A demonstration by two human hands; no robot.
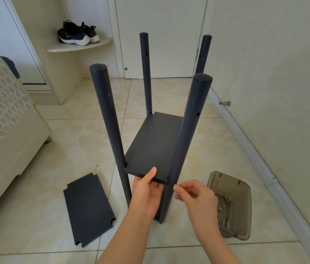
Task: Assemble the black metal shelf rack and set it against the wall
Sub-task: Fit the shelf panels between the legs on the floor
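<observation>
A spare flat black metal panel [89, 208] lies on the tiles, left of the four-post black metal rack [110, 119]. The left hand [146, 191] grasps its shelf [154, 145] by the front edge. The right hand [194, 195] pinches a small silver screw [174, 185] against the near post [186, 140], beside a grey plastic tray [243, 191].

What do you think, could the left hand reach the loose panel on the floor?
Probably yes: the loose panel lies uncovered, left of the left hand. That hand must release the shelf it grips and pass the near-left post.
</observation>
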